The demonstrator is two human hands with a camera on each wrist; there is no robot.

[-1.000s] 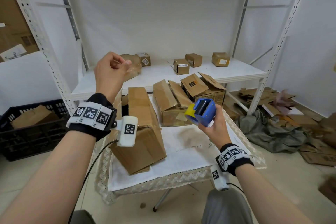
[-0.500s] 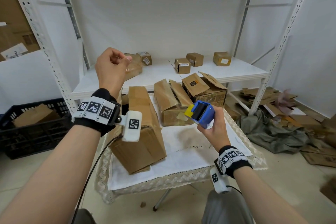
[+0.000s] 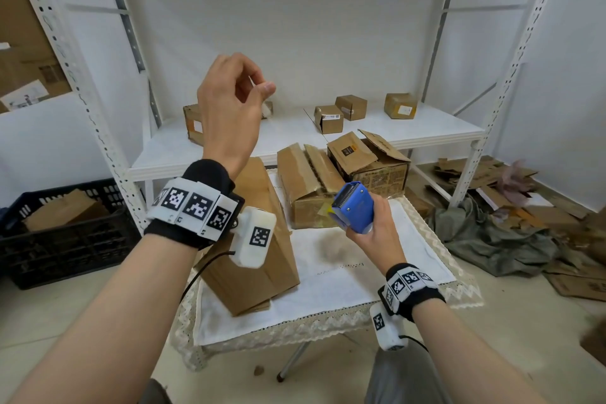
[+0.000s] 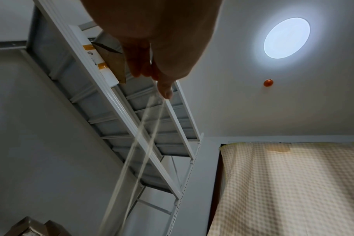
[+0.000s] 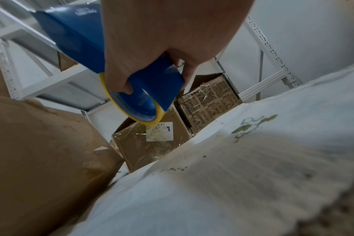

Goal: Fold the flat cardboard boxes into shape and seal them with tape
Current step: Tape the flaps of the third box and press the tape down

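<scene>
Gripping hard, our right hand (image 3: 373,233) wraps its fingers round the blue tape dispenser (image 3: 354,210), thumb hooked into the yellow-edged roll (image 5: 131,102), serrated edge pointing up and away from us. Up and to the left of that grip, our left hand (image 3: 229,111) is raised, thumb and fingertips pinching the end of a clear tape strip (image 4: 135,143) that runs down from the pinch in the left wrist view. Below the left wrist, a folded cardboard box (image 3: 259,259) lies on the white cloth of the table (image 3: 344,285). Just beyond the dispenser sit two open-flapped boxes (image 3: 308,184), touching each other. Behind them, a white shelf (image 3: 288,134) carries small cartons (image 3: 351,106).
</scene>
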